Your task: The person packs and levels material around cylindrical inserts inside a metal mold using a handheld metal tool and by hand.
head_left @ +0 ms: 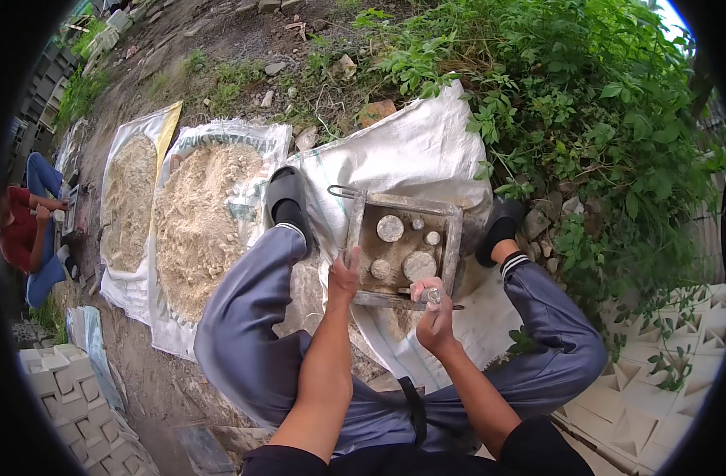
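On the white sack point(387, 156) between my legs lies a square mould frame point(457, 238), dusty and grey. Inside it stand several round discs of different sizes, among them a large disc point(419, 266) and another disc point(390, 228), all coated with pale powder. My left hand point(345, 276) is at the frame's near left corner, fingers stretched and apart; whether they press on it I cannot tell. Over the near edge, my right hand point(435, 321) has its dusty fingers closed round a small shiny cylinder point(433, 297). A wire loop point(343, 191) sticks out at the far left corner.
Pale powder point(204, 214) is heaped on a printed sack to the left, with another powder heap point(130, 198) beyond. A person point(30, 222) sits at far left. Leafy plants point(593, 111) crowd the right. Stacked patterned blocks point(77, 404) stand lower left, more pale blocks point(656, 381) lower right.
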Demonstrator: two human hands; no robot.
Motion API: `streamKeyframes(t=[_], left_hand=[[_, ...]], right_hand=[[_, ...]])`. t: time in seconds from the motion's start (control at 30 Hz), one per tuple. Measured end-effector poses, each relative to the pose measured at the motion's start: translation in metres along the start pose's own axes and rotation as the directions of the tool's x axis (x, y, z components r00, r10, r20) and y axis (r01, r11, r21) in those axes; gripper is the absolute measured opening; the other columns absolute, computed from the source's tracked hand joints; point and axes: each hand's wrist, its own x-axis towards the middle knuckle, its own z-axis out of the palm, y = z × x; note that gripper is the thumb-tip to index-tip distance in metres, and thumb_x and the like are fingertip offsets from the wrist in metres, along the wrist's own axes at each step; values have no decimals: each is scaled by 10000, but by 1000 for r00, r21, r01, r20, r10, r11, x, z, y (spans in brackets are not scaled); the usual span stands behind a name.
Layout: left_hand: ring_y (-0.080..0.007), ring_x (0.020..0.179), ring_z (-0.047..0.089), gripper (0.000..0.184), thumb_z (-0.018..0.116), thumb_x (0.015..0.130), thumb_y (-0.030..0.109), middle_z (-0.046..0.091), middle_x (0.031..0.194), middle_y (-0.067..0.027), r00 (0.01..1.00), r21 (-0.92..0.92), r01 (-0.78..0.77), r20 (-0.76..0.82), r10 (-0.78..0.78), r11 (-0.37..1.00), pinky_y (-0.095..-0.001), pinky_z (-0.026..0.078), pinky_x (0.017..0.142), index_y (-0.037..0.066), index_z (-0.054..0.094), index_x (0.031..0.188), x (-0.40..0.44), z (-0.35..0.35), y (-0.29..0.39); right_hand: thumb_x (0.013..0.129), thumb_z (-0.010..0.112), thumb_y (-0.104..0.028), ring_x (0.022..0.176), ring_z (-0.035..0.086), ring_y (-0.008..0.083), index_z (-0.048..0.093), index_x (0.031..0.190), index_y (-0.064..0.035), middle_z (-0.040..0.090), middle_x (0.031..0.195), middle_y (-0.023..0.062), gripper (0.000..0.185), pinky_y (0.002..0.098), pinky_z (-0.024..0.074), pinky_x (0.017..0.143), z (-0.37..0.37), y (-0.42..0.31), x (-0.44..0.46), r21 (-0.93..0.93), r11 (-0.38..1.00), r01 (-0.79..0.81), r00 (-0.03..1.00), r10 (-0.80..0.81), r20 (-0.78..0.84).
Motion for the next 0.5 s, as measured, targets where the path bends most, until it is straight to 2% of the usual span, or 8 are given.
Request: streamKeyframes(t=[0.07,0.13,0.17,0.27,0.33,0.4,0.47,0.5], left_hand=[[-402,1076,563,646,437,921,549,621,1077,-264,999,-31,20,45,-19,999,-400,419,918,-35,573,1160,1,-1,12],[-393,1090,562,637,426,930,536,617,1079,-272,987,-53,99,129,-92,994,-394,419,920,-42,576,1151,-1,-12,19],[-387,1086,566,635,428,930,534,620,1075,-267,991,-87,89,110,-79,992,-387,420,917,-44,581,1143,0,-8,10],[-385,1092,564,642,429,929,535,618,1090,-265,992,-95,77,109,-66,993,-379,415,928,-47,577,1156,5,-3,-5],[-384,1103,559,656,430,927,539,614,1116,-261,988,-83,108,121,-98,991,-371,408,945,-51,570,1176,1,-7,10],[-383,1088,565,653,427,927,541,615,1117,-256,989,-118,106,117,-92,987,-370,408,941,-44,575,1176,1,-9,10],[-381,1074,569,648,425,927,543,618,1104,-256,990,-110,103,112,-91,989,-370,410,931,-37,581,1170,9,-5,0],[-380,1060,573,642,423,926,544,620,1091,-255,989,-105,103,115,-91,989,-370,413,922,-30,586,1163,6,-4,-5]], right_hand=[[1004,268,-364,683,441,154,488,941,5,467,805,72,434,295,375,617,0,3,9,-37,998,53,998,-55,-44],[1001,273,-381,670,447,159,486,911,11,468,776,79,455,303,386,615,3,-14,15,16,999,46,992,-44,-117],[998,280,-387,662,452,169,472,882,8,467,744,89,454,315,393,617,4,-26,17,77,996,54,989,-43,-141],[997,282,-358,666,455,178,456,852,0,469,743,98,423,321,393,628,10,20,2,186,978,91,991,-72,-110],[991,284,-328,680,466,187,447,837,-7,471,767,99,392,321,397,648,12,13,14,234,969,82,990,-53,-127],[985,291,-312,680,464,186,445,840,-11,466,775,96,368,320,404,669,17,-3,22,291,957,-15,986,62,-153],[984,300,-300,676,458,184,441,841,-14,457,768,89,349,322,408,669,23,-8,18,235,972,28,990,6,-142],[987,300,-296,674,453,180,441,846,-14,457,768,87,346,319,405,660,27,2,11,158,982,99,992,-84,-97]])
